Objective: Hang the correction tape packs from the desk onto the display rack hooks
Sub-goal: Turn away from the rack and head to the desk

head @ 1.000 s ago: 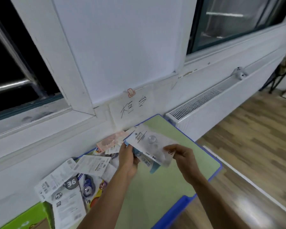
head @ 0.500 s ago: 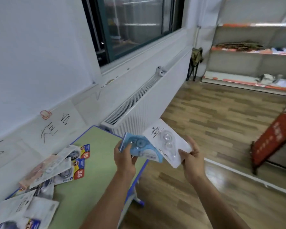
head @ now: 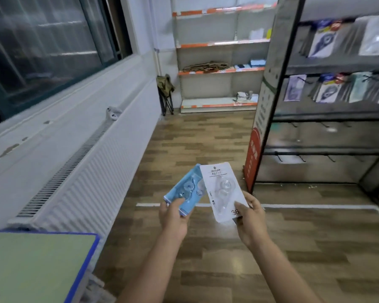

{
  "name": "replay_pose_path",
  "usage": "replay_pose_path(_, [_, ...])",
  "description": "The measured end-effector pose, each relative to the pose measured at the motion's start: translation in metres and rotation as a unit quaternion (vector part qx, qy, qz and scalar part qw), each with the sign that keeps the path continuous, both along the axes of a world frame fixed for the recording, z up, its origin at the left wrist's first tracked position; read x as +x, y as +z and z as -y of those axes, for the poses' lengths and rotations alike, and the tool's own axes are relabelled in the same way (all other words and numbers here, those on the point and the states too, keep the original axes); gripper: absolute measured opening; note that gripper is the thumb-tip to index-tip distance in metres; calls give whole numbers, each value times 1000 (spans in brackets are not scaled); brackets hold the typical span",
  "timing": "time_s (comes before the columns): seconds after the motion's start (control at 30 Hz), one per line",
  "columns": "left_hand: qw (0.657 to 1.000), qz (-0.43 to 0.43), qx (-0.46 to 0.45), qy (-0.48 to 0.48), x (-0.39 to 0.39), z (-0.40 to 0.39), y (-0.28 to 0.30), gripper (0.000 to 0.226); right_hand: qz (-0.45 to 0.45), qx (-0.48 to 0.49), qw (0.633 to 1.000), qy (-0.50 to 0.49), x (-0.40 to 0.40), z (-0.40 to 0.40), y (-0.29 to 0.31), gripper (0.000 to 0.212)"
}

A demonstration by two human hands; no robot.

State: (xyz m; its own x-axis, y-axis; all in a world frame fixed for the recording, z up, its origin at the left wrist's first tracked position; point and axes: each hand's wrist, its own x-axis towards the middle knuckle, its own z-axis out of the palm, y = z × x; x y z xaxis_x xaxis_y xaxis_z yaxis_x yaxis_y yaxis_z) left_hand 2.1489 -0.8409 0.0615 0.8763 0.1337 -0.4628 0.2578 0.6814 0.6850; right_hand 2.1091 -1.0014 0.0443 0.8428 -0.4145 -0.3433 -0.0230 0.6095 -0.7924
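The step in hand looks like the carry: two correction tape packs are off the table (head: pixel 42 259) and held up in front of the person, between the table corner at lower left and the display rack (head: pixel 328 110) at right.

The left hand (head: pixel 173 217) grips a blue correction tape pack (head: pixel 187 189) by its lower end, thumb laid across the face of the card and fingers behind. The right hand (head: pixel 251 217) pinches a white correction tape pack (head: pixel 222 191) at its lower right corner, thumb on the front beside a printed "36". Both hands are thus clamped on a pack each, and they sit near one another but apart. The white pack overlaps the blue one's right edge, and both cards tilt upward with their top ends away from the person. The white card seems to have a hang hole at its top; the blue card's top is too blurred to judge.

The rack carries other hung packs on its upper two rows, while lower rails show bare hooks (head: pixel 302 158) well apart from the hands.

As a judgement, no pack in hand is hung yet. The next move calls for closing on the rack, choosing a free hook, turning one card so its top hole faces the hook tip, and threading it on. Doing one pack at a time would ease the aim, since each hand holds its card by the far end from the hole.
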Motion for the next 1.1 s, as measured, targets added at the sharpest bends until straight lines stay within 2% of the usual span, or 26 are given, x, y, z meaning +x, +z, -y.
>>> replay_pose_path(0.13, [997, -28, -28, -63, 17, 72, -1, 30, -7, -9, 999, -51, -2, 53, 1, 26])
replay_pose_path(0.3, [989, -24, -43, -142, 52, 148, -10, 45, -49, -78, 992, -83, 17, 111, -5, 26])
replay_pose_path(0.43, [977, -12, -30, -211, 94, 210, -11, 29, -74, -168, 978, -100, 47, 166, -3, 31])
replay_pose_path(0.53, [967, 0, -38, -254, 132, 257, -11, 26, -88, -205, 969, -108, 76, 212, 4, 29])
replay_pose_path(0.7, [953, 21, -25, -301, 186, 330, -6, 14, -100, -245, 957, -115, 119, 279, 14, 25])
replay_pose_path(0.8, [948, 22, 4, -318, 208, 376, -3, 21, -84, -253, 957, -113, 135, 319, 21, 22])
replay_pose_path(1.0, [937, 49, 4, -345, 238, 481, 7, 33, -76, -284, 945, -147, 162, 426, 32, 19])
replay_pose_path(1.1, [933, 69, 7, -353, 248, 535, 9, 21, -62, -292, 943, -149, 171, 485, 38, 18])
